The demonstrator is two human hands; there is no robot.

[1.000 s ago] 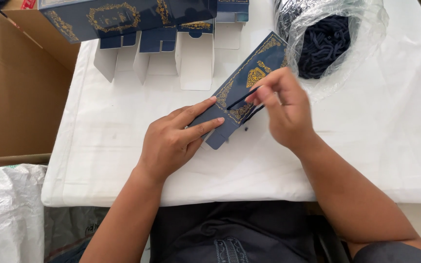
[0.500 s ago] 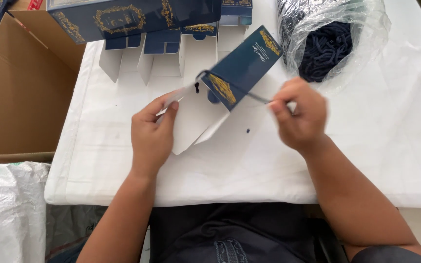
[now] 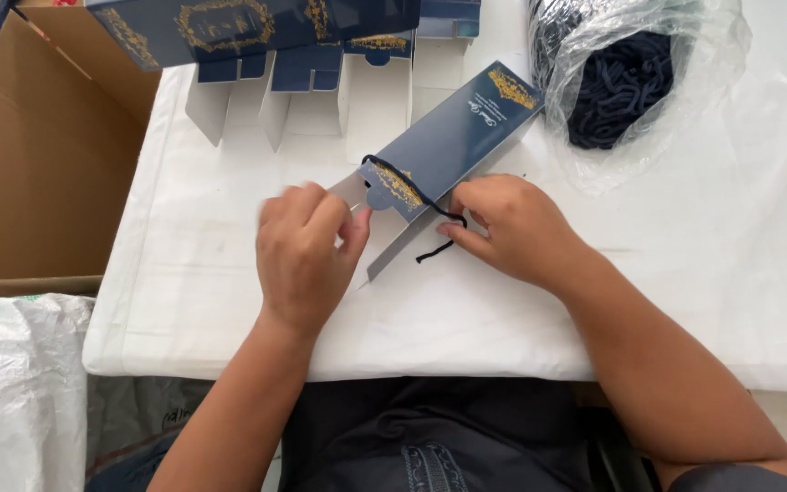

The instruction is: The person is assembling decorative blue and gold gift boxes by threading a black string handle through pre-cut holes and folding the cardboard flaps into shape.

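Navy paper bag [image 3: 453, 146] lies between left hand [image 3: 302, 255], pinching its flap, and right hand [image 3: 512, 228], pinching black cord [image 3: 434, 214].

A navy box [image 3: 453, 141] with gold ornament, black cord [image 3: 430, 205], white table [image 3: 685, 273], brown carton [image 3: 38, 173].

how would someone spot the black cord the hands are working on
On the white table, find the flat navy and gold carton between the left hand and right hand. The black cord loops over its near end, alone, unlike the bagged cords.
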